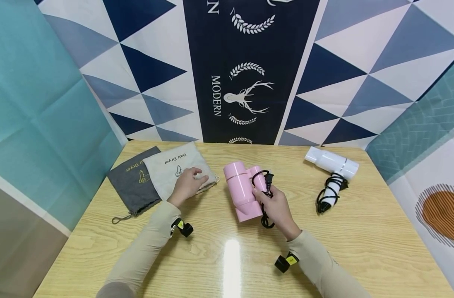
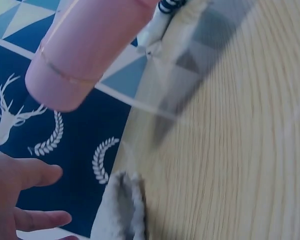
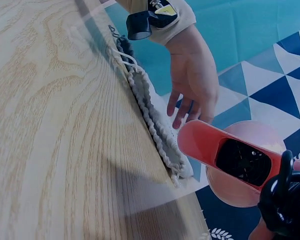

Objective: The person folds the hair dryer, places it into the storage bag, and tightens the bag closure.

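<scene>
A pink hair dryer point(image 1: 239, 188) with a folded handle is held by my right hand point(image 1: 280, 209), which grips the handle and the black cord point(image 1: 267, 194) wound about it. In the right wrist view its flared nozzle point(image 3: 200, 144) faces the camera. My left hand point(image 1: 188, 184), fingers spread and loosely bent, is over the white drawstring pouch point(image 1: 167, 165) printed "Hair Dryer"; nothing is in its grasp. The pouch's gathered mouth point(image 3: 152, 125) faces the near right. Whether the left fingers touch the cloth, I cannot tell.
Partly under the white pouch lies a dark grey drawstring pouch point(image 1: 130, 178), its cord loop toward the near left. A white hair dryer point(image 1: 332, 161) with a black cord point(image 1: 327, 192) round its handle lies at the table's right. Patterned cloth point(image 1: 156, 74) hangs behind the wooden table point(image 1: 197, 256).
</scene>
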